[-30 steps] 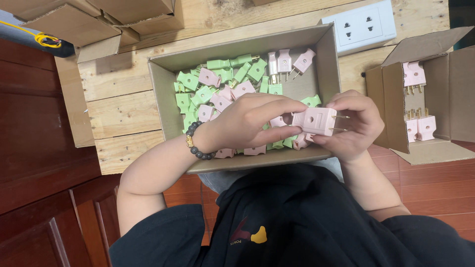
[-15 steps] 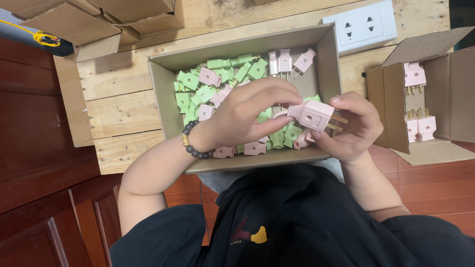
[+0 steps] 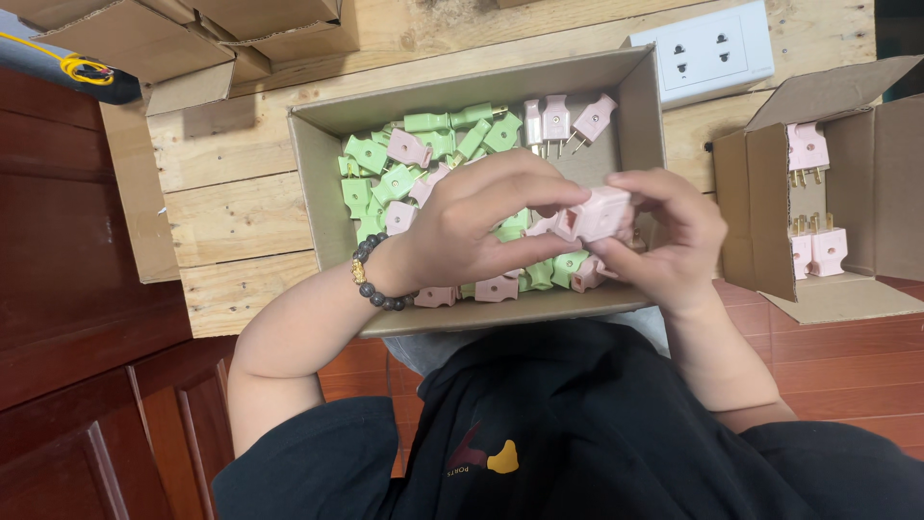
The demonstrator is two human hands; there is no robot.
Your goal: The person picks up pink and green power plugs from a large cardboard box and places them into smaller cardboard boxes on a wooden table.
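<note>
Big open cardboard box sits on the wooden bench right in front of you. It holds a loose pile of green plugs and pink plugs; three pink ones lie apart, prongs showing, at the far right end. Smaller cardboard box is off to your right, tipped on its side with flaps open, pink plugs stacked in rows inside. White double wall socket lies flat on the bench behind the big box. Empty folded cartons are at the far left.

Both hands are over the near right part of the big box. Your right hand cradles one pink plug from below and the side, fingers curled on it. Your left hand, beaded bracelet on the wrist, pinches the same plug from the left with thumb and fingertips. So both grips are closed on that plug, held just above the pile, not resting in it.

Versus half a second ago: the plug sits more level and squarer to the camera, your left fingers have closed further over its end, and the prongs that stuck out to the right no longer show. Boxes and socket haven't moved.
</note>
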